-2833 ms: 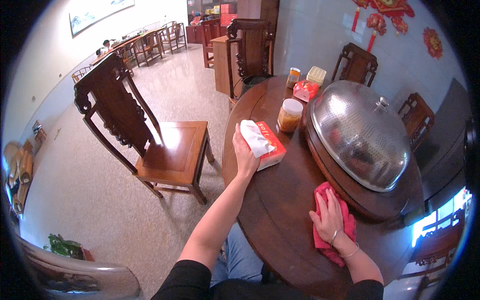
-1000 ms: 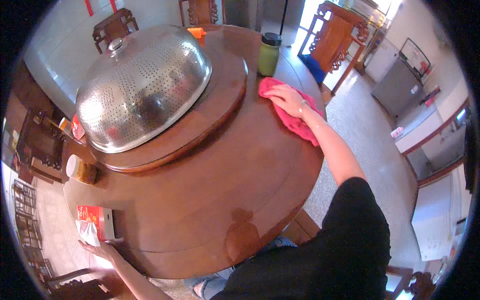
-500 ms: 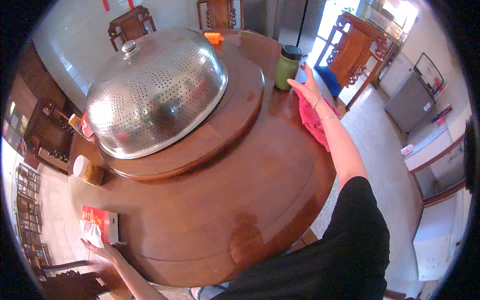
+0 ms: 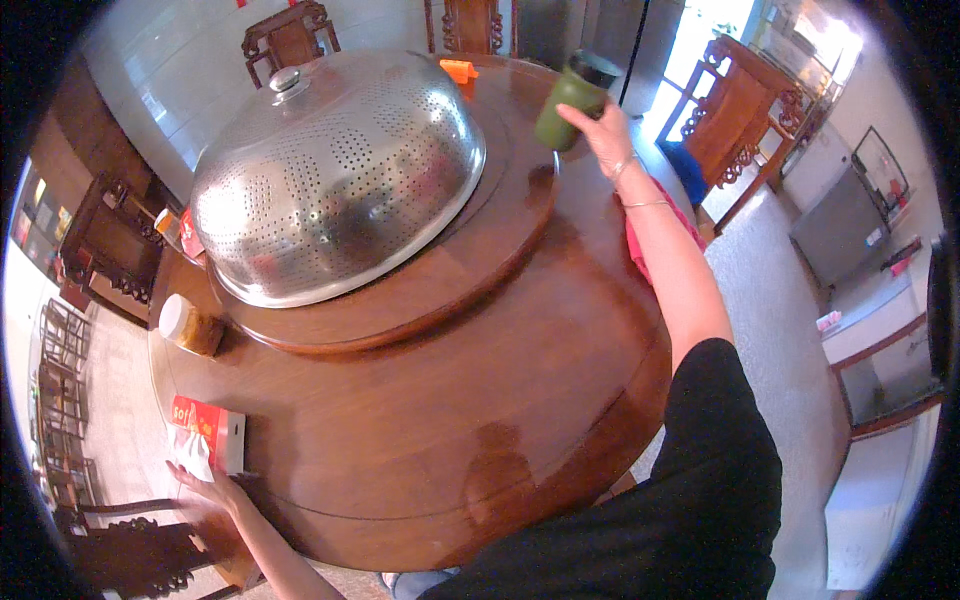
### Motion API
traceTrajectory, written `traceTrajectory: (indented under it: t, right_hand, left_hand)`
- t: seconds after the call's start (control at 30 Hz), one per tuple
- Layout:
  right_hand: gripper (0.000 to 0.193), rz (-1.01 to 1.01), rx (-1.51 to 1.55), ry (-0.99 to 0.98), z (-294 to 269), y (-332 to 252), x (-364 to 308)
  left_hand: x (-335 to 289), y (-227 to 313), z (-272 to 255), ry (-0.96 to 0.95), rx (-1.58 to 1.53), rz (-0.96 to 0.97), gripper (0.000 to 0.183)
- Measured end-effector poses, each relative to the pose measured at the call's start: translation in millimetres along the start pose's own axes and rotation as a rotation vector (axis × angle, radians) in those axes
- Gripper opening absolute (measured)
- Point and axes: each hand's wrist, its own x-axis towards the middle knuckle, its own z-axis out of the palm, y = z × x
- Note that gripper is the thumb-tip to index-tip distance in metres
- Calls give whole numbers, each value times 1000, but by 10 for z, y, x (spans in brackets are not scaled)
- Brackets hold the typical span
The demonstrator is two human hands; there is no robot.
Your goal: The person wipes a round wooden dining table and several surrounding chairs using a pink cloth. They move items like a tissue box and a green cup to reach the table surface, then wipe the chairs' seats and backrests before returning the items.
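My right hand (image 4: 607, 142) is wrapped round a green cup with a black lid (image 4: 566, 112) at the table's far right. The cup leans, its lid tipped to the right. Below my right wrist, partly hidden by the forearm, lies a crumpled pink-red cloth (image 4: 637, 254) by the table edge. At the near left my left hand (image 4: 210, 487) has its fingers stretched out at the near side of a red and white tissue box (image 4: 233, 438). A white tissue (image 4: 192, 452) sticks out beside its fingertips. Whether the hand bears on the box is hard to see.
A big perforated steel dome (image 4: 335, 180) sits on the raised wooden turntable (image 4: 400, 328) of the round table (image 4: 400, 430). A white-lidded jar (image 4: 200, 335) stands at the left, an orange object (image 4: 460, 70) at the back. Carved wooden chairs (image 4: 735, 95) surround the table.
My right hand has closed on the green cup and tilted it, moving it slightly up in the picture. My left hand stays beside the tissue box. The whole view has shifted slightly.
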Motion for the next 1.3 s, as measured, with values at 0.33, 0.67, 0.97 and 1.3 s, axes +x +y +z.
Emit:
traceTrajectory:
  t: [0.33, 0.67, 0.97, 1.3]
  right_hand:
    - [67, 122, -136, -198, 405, 108, -48]
    - [51, 296, -1227, -508, -1092, -23, -593]
    - [33, -134, -655, -756, -574, -550, -1835]
    - [48, -14, -1103, -603, -630, 1100, -359]
  left_hand:
    - [-43, 152, -3, -19, 48, 3, 76]
    - [-66, 208, 8, -27, -21, -19, 79]
    - [-39, 179, -57, -50, -95, -79, 79]
    - [-22, 128, 4, -48, -198, -186, 75]
